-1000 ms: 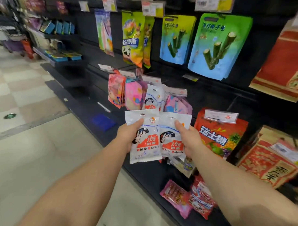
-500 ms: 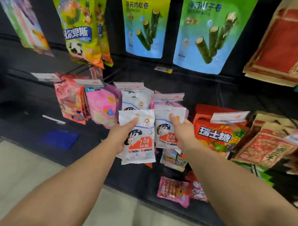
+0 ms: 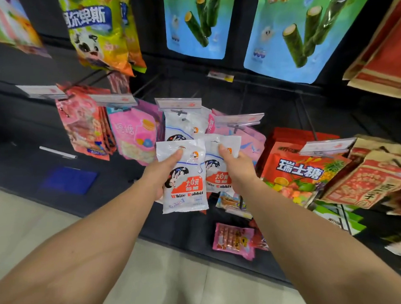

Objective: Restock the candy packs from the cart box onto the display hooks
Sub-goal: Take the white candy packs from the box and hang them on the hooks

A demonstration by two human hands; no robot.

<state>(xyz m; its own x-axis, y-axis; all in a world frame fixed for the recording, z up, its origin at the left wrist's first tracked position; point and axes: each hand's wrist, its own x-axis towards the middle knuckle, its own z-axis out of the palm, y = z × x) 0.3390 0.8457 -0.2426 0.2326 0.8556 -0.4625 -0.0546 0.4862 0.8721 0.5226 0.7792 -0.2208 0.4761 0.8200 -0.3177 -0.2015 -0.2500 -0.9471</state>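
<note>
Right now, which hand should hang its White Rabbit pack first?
Left, probably. The left hand holds its pack directly below the hook already carrying a matching white pack. The right hand holds its pack off to that hook's right.

Dark shop display wall over a pale floor

A black slotted back panel [image 3: 273, 108] fills most of the view — its lower part runs down to a dark base ledge [image 3: 179, 230] along the bottom. Below that lies a floor [image 3: 38, 230] of pale beige tiles, with a faint seam between two of them. A blue rectangular patch [image 3: 68, 180] sits on the dark base at the left, and a thin white strip [image 3: 58, 152] lies just above it. The light is even and soft — glare shows on the glossy surfaces high up.
</note>
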